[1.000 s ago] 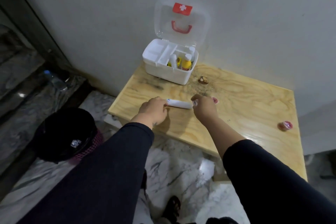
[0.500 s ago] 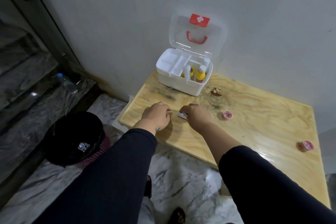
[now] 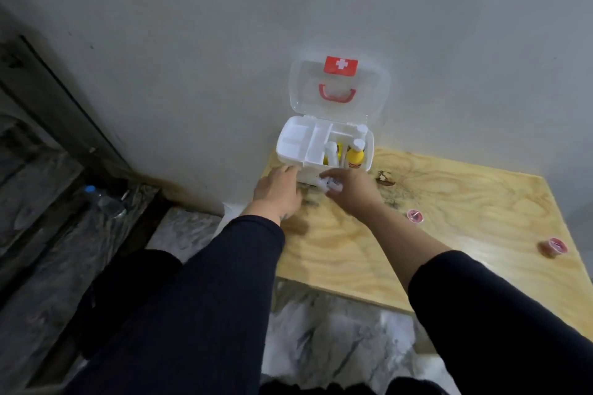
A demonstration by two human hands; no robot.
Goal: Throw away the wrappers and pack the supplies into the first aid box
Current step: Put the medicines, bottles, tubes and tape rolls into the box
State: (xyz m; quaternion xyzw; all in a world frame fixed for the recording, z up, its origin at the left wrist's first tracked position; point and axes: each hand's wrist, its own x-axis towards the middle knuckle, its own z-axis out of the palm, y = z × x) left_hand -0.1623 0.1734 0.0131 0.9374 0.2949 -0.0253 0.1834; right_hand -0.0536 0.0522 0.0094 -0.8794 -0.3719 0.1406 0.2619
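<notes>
While right hand (image 3: 349,189) grips white roll (image 3: 327,184), left hand (image 3: 277,191) relaxed, two red cups (image 3: 416,215) lying nearby

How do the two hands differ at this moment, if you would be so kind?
The right hand grips a small white item; the left hand holds nothing. The left hand's fingers lie straight, the right hand's curled. Both reach toward the front of the open first aid box.

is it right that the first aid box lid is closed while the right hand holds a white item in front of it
Not quite: the first aid box lid is open, standing up against the wall, as the head view shows. The right hand does hold a white item in front of it.
</notes>
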